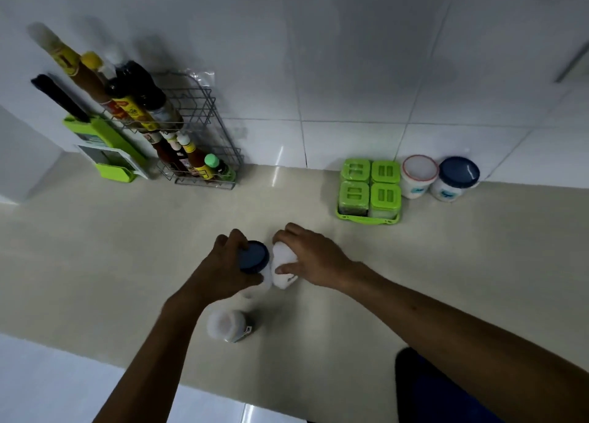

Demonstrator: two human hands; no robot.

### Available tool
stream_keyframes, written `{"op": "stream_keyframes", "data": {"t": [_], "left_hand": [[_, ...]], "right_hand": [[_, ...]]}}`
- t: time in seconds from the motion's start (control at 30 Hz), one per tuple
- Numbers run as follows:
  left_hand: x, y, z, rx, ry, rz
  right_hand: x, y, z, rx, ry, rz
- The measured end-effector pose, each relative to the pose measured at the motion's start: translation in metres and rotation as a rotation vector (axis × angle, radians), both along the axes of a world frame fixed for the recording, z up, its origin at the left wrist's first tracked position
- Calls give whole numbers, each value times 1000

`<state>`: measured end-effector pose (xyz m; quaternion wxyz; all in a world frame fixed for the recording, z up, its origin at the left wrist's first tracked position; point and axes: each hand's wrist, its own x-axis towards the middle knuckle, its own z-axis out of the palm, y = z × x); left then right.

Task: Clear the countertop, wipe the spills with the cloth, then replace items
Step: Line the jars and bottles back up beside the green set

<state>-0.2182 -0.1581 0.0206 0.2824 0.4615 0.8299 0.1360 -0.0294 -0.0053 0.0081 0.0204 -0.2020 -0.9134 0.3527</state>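
In the middle of the beige countertop (446,263), my left hand (223,263) grips a white jar with a dark blue lid (253,256). Right beside it, touching, my right hand (314,260) is closed on a white container (283,265), fingers over its top and thumb on its near side. Closer to me a small jar with a whitish top and dark contents (229,325) stands alone. No cloth is in sight.
A wire rack of sauce bottles (197,148) and a green knife block (105,148) stand at the back left. At the back right sit a green tray of spice boxes (369,188), a red-rimmed white tub (417,177) and a blue-lidded tub (455,178). The counter's front edge runs near me.
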Motion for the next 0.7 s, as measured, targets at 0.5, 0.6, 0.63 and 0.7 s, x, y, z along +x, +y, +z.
{"op": "stream_keyframes", "data": {"t": [0.5, 0.6, 0.63, 0.7], "left_hand": [[286, 270, 5, 143, -5, -623], [331, 313, -9, 218, 181, -631], [341, 323, -13, 237, 208, -621], [360, 339, -23, 236, 213, -589]], "right_hand": [[306, 194, 46, -174, -273, -546], [345, 229, 35, -47, -297, -582], [352, 239, 30, -6, -295, -590], [363, 256, 21, 42, -264, -625]]}}
